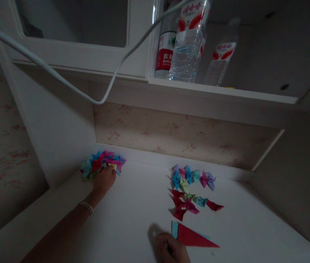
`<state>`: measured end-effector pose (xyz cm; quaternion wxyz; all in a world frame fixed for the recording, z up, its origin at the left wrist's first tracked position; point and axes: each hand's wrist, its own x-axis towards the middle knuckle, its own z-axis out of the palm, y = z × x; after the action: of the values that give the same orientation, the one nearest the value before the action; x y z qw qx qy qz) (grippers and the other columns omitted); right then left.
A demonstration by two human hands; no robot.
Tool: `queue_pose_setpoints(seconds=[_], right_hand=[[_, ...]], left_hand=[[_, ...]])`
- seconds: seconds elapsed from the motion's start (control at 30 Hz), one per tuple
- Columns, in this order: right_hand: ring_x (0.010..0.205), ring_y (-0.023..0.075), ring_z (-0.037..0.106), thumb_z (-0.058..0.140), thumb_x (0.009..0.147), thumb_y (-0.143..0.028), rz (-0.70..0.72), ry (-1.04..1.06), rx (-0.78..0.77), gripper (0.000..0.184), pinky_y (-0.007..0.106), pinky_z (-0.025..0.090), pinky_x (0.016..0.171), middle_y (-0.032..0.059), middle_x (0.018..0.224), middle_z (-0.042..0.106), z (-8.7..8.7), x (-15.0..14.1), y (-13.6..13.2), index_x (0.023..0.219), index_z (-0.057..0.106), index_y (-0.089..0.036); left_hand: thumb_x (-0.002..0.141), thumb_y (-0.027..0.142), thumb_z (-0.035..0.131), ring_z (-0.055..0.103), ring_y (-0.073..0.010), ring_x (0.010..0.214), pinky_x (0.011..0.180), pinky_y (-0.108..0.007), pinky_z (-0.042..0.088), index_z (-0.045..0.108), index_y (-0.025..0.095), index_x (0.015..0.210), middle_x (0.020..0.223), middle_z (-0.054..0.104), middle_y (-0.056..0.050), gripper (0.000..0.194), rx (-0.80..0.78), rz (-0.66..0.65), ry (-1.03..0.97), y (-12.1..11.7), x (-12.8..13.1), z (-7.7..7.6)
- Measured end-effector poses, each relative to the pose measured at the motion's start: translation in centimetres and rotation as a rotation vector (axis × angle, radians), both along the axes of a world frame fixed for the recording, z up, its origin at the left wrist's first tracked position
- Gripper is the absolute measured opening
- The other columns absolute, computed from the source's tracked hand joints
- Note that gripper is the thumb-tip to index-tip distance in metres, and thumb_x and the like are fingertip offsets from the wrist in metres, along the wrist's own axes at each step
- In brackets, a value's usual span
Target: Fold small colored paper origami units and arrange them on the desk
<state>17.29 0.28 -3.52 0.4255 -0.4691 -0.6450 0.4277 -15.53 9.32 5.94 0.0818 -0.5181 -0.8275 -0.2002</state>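
Observation:
My left hand (104,180) is stretched out to the back left corner of the white desk (133,215), its fingers on a pile of small coloured paper pieces (103,163); the fingertips are hidden among the paper. My right hand (171,250) rests at the desk's front edge, fingers curled, next to a folded red paper triangle (194,237) that has a light blue strip along its left side. Several folded paper shapes (190,190) in blue, pink, green and red lie in a group behind the triangle.
A white shelf (226,93) above the desk carries three plastic water bottles (189,40). A white cable (70,84) hangs across the upper left. A white side panel (56,128) closes off the desk on the left.

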Motion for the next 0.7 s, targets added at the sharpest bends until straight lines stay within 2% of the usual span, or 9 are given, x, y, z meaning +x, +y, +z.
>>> queue_pose_setpoints(seconds=[0.07,0.13,0.2,0.27,0.37,0.43,0.53,0.63,0.7], right_hand=[[0.043,0.0093,0.035,0.061,0.071,-0.061,-0.006,0.060,-0.063,0.046,0.022,0.026,0.042,-0.0009,0.049,0.049,0.8,-0.4,-0.1,0.064,0.068,-0.016],[0.045,0.0095,0.036,0.065,0.069,-0.060,-0.009,0.183,-0.177,0.044,0.021,0.026,0.042,-0.0025,0.049,0.046,1.8,-1.4,-0.1,0.066,0.067,-0.016],[0.044,0.0086,0.036,0.068,0.068,-0.059,-0.027,0.374,-0.322,0.042,0.020,0.026,0.040,-0.0041,0.052,0.044,2.8,-3.0,0.0,0.072,0.066,-0.017],[0.040,0.0069,0.036,0.069,0.067,-0.060,-0.035,0.590,-0.444,0.045,0.019,0.024,0.036,-0.0044,0.060,0.048,3.7,-5.0,0.0,0.085,0.065,-0.019],[0.042,0.0067,0.041,0.066,0.072,-0.058,0.058,0.833,-0.510,0.048,0.019,0.028,0.035,-0.0013,0.077,0.056,4.6,-7.3,-0.2,0.101,0.062,-0.020],[0.046,0.0073,0.044,0.063,0.078,-0.054,0.144,0.889,-0.499,0.041,0.019,0.031,0.038,-0.0004,0.077,0.057,4.9,-7.9,-0.5,0.097,0.063,-0.018],[0.044,0.0071,0.040,0.058,0.083,-0.052,0.163,0.893,-0.493,0.039,0.018,0.029,0.038,-0.0029,0.057,0.050,4.9,-7.5,-1.0,0.088,0.065,-0.014],[0.043,0.0072,0.039,0.058,0.082,-0.055,0.129,0.906,-0.490,0.043,0.017,0.025,0.036,-0.0038,0.053,0.048,4.7,-6.9,-1.3,0.090,0.066,-0.014],[0.044,0.0063,0.039,0.067,0.078,-0.049,0.156,0.872,-0.444,0.035,0.017,0.027,0.036,-0.0030,0.059,0.051,4.7,-6.9,-1.5,0.085,0.067,-0.015]], left_hand=[[0.090,0.023,0.034,0.066,-0.0255,0.083,0.070,-0.033,0.048,0.060,0.014,0.102,0.095,0.068,-0.014,0.031,0.023,-0.040,-0.018,-1.7,1.7,0.2],[0.090,0.023,0.036,0.065,-0.0189,0.083,0.074,-0.026,0.046,0.059,0.018,0.099,0.095,0.069,-0.007,0.025,0.058,-0.143,-0.069,-4.2,4.1,0.1],[0.090,0.027,0.039,0.063,-0.0165,0.071,0.068,-0.024,0.046,0.058,0.018,0.097,0.081,0.067,-0.004,0.023,0.169,-0.328,-0.364,-7.1,6.9,-0.1],[0.090,0.037,0.038,0.054,-0.0147,0.049,0.051,-0.022,0.040,0.056,0.019,0.098,0.055,0.055,0.004,0.027,0.162,-0.399,-0.696,-9.9,9.4,-0.2],[0.088,0.038,0.041,0.042,-0.0116,0.043,0.045,-0.020,0.032,0.056,0.019,0.093,0.047,0.041,0.008,0.024,0.171,-0.478,-0.982,-12.8,12.1,-0.5],[0.087,0.032,0.042,0.039,-0.0102,0.045,0.045,-0.019,0.031,0.054,0.019,0.081,0.049,0.040,0.008,0.019,0.178,-0.561,-1.058,-13.6,12.9,-0.8],[0.083,0.021,0.042,0.038,-0.0095,0.048,0.048,-0.019,0.031,0.049,0.019,0.067,0.052,0.039,0.006,0.017,0.169,-0.675,-1.069,-13.8,13.2,-1.2],[0.081,0.018,0.043,0.039,-0.0091,0.049,0.049,-0.019,0.031,0.047,0.018,0.065,0.053,0.040,0.006,0.017,0.162,-0.716,-1.048,-13.8,13.1,-1.5],[0.082,0.020,0.045,0.039,-0.0086,0.049,0.048,-0.019,0.031,0.050,0.018,0.068,0.054,0.040,0.006,0.016,0.162,-0.717,-1.066,-13.8,13.0,-1.8]])
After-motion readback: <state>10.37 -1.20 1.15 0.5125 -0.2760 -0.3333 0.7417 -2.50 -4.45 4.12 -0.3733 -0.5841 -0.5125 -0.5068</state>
